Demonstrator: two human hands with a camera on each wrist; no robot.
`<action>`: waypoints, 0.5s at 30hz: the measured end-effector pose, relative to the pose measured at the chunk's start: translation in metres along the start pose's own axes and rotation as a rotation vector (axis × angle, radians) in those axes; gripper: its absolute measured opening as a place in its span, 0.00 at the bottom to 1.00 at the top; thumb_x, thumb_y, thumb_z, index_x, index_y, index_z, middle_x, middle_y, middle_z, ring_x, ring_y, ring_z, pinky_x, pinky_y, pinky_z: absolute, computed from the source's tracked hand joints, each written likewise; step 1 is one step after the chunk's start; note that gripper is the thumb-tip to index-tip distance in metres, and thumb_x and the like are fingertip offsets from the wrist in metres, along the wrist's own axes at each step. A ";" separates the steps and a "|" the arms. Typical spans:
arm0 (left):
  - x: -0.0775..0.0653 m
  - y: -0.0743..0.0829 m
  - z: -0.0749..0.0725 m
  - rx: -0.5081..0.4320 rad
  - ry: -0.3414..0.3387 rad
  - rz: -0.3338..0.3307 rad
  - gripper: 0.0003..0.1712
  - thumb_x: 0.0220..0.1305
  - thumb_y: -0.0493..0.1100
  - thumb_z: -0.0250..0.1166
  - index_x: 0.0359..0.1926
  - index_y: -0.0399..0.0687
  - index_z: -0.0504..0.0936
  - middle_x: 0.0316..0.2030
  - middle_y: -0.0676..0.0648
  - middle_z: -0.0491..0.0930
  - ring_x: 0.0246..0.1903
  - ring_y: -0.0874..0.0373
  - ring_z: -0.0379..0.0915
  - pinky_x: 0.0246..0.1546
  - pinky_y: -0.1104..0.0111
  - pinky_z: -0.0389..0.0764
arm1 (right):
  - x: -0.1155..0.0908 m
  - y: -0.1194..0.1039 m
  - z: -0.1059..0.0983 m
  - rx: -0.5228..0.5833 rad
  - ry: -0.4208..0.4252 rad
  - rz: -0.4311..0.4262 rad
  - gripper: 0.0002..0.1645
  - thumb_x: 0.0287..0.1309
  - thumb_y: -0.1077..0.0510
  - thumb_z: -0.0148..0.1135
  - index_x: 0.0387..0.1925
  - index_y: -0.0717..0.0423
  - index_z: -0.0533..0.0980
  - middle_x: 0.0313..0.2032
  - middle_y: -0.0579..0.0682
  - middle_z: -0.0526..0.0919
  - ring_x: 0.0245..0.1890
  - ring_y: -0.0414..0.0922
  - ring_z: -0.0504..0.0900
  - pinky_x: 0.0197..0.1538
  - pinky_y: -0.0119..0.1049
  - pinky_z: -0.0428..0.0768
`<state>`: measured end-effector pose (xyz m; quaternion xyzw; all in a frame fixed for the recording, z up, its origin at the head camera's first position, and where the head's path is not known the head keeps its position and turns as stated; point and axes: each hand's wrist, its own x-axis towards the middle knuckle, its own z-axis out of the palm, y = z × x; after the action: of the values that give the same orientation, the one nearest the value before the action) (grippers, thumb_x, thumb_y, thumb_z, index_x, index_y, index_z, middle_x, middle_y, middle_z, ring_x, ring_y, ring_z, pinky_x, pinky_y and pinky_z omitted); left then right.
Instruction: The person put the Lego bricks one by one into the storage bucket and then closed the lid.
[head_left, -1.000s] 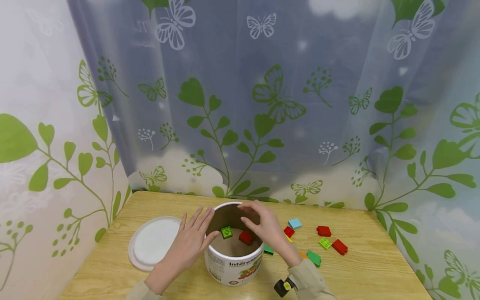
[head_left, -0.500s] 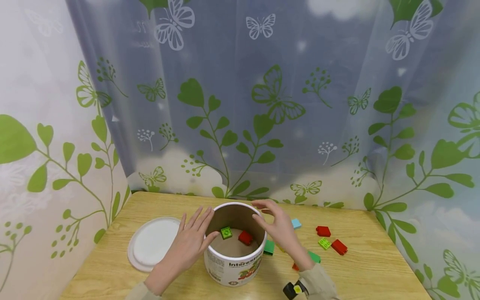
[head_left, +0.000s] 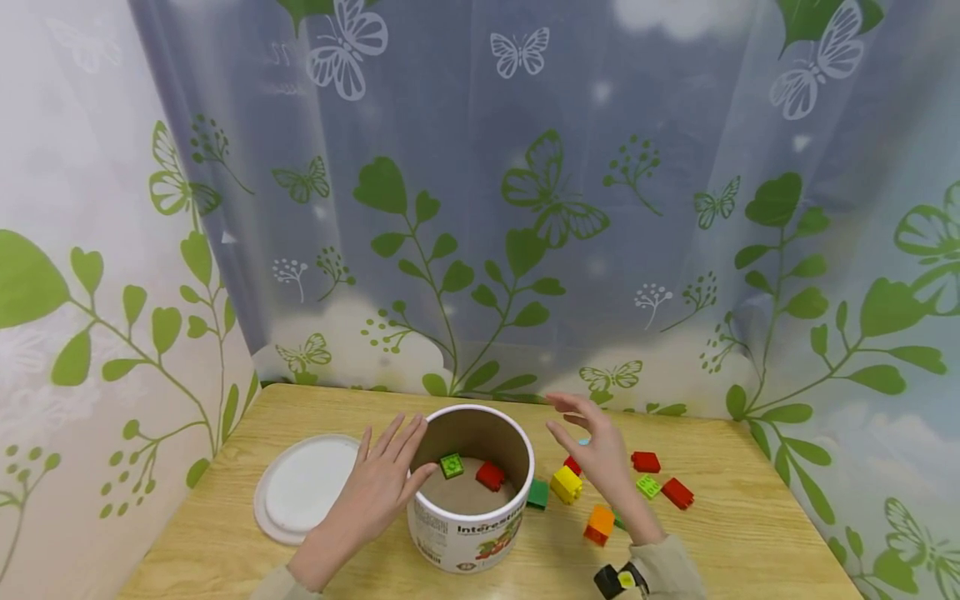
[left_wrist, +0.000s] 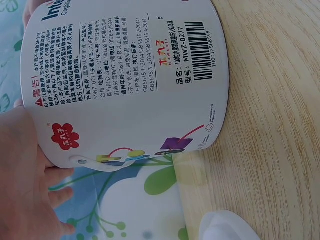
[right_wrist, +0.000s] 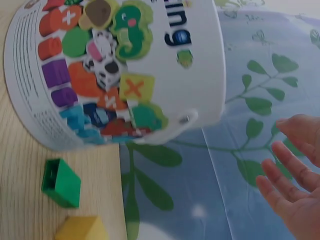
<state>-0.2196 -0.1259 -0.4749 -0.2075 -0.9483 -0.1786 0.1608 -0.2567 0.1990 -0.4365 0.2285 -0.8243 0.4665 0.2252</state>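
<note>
A white round bucket [head_left: 444,533] with printed labels stands open at the middle of the table. Inside it lie a lime green brick [head_left: 452,465] and a red brick [head_left: 491,476]. My left hand [head_left: 381,486] rests against the bucket's left rim with its fingers straight; the left wrist view shows this hand [left_wrist: 22,175] beside the printed wall. To the right of the bucket, my right hand [head_left: 597,454] hangs in the air with thumb and fingers apart, holding nothing. Below it are a yellow brick [head_left: 566,484] and an orange brick [head_left: 599,526].
A white round lid [head_left: 311,487] lies left of the bucket. A dark green brick [head_left: 537,494] sits close to the bucket's right wall. Farther right are two red bricks, one of them [head_left: 678,493] nearer, and a lime green brick [head_left: 648,487]. A patterned curtain [head_left: 480,250] closes the back.
My right hand has moved from over the bucket's opening rightward, away from the rim, uncovering the yellow and orange bricks. The left hand stays on the rim.
</note>
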 end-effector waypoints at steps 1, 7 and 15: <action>0.000 0.000 0.000 -0.004 0.000 -0.001 0.40 0.76 0.63 0.51 0.77 0.43 0.61 0.76 0.44 0.60 0.77 0.44 0.50 0.75 0.38 0.43 | -0.001 0.002 -0.003 0.003 0.007 0.004 0.23 0.62 0.62 0.70 0.58 0.55 0.80 0.54 0.54 0.84 0.53 0.51 0.82 0.56 0.53 0.82; 0.000 0.000 -0.001 -0.005 -0.006 -0.004 0.40 0.77 0.63 0.50 0.78 0.43 0.60 0.76 0.44 0.60 0.77 0.44 0.49 0.75 0.38 0.43 | -0.009 0.014 -0.020 -0.026 0.044 0.063 0.23 0.63 0.62 0.69 0.60 0.54 0.79 0.55 0.52 0.84 0.54 0.50 0.81 0.57 0.45 0.82; 0.000 0.000 0.000 -0.008 -0.004 -0.002 0.40 0.77 0.63 0.50 0.78 0.43 0.60 0.76 0.45 0.60 0.77 0.45 0.49 0.75 0.38 0.43 | -0.028 0.030 -0.038 -0.066 0.050 0.159 0.24 0.64 0.61 0.69 0.60 0.58 0.78 0.55 0.54 0.83 0.54 0.51 0.81 0.55 0.27 0.80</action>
<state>-0.2196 -0.1257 -0.4747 -0.2074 -0.9481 -0.1823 0.1578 -0.2457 0.2508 -0.4555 0.1432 -0.8487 0.4612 0.2154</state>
